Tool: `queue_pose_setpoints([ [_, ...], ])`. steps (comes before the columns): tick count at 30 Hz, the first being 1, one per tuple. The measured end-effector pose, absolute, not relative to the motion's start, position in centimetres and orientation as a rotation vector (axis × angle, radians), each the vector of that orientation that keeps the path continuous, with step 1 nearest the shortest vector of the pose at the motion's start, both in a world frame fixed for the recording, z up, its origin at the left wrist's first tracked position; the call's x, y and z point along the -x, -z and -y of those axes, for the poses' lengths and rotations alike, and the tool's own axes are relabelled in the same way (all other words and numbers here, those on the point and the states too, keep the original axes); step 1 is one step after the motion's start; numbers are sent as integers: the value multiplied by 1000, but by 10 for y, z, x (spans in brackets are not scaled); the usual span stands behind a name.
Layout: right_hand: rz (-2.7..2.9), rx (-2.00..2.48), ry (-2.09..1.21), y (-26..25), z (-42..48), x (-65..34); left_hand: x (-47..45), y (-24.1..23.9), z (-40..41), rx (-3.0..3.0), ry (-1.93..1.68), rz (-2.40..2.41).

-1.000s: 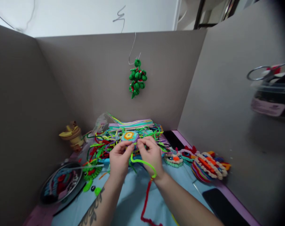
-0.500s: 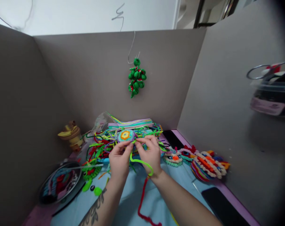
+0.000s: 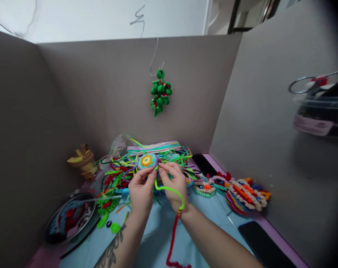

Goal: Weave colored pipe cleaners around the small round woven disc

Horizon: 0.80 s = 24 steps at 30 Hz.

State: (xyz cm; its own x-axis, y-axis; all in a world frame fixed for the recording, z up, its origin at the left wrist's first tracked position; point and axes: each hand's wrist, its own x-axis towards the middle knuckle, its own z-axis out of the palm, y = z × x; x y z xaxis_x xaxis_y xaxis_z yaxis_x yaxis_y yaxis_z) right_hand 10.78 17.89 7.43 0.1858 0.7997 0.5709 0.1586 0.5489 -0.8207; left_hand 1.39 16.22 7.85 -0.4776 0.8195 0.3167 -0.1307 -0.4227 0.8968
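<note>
Both hands meet above the blue mat, working a small coiled pipe-cleaner disc [image 3: 147,161] with a yellow centre, orange ring, teal and purple bands. My left hand [image 3: 141,191] pinches the disc's lower edge. My right hand [image 3: 173,182] pinches a lime-green pipe cleaner [image 3: 170,191] at the disc's rim; the strand loops down past my wrist and joins a red pipe cleaner [image 3: 173,238] that trails toward me. Both hands are closed in a pinch.
A heap of loose pipe cleaners [image 3: 124,167] lies behind the hands. Finished woven pieces [image 3: 243,195] sit at the right, a round tin [image 3: 70,219] at the left, a yellow figurine [image 3: 81,160], a phone [image 3: 261,243], a hanging green ornament [image 3: 159,92]. Cardboard walls enclose the desk.
The hands and disc have shifted slightly left and up in view; the green loop and red strand swing a little. The grips stay the same.
</note>
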Motion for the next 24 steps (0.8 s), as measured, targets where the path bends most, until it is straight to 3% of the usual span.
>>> queue_pose_setpoints([
  [19, 980, 815, -1085, -76, -200, -114, 5, -75, -163, -1589, -1656, -1103],
  [24, 1190, 846, -977, -77, -194, -117, 8, -79, -165, -1487, -1695, -1166],
])
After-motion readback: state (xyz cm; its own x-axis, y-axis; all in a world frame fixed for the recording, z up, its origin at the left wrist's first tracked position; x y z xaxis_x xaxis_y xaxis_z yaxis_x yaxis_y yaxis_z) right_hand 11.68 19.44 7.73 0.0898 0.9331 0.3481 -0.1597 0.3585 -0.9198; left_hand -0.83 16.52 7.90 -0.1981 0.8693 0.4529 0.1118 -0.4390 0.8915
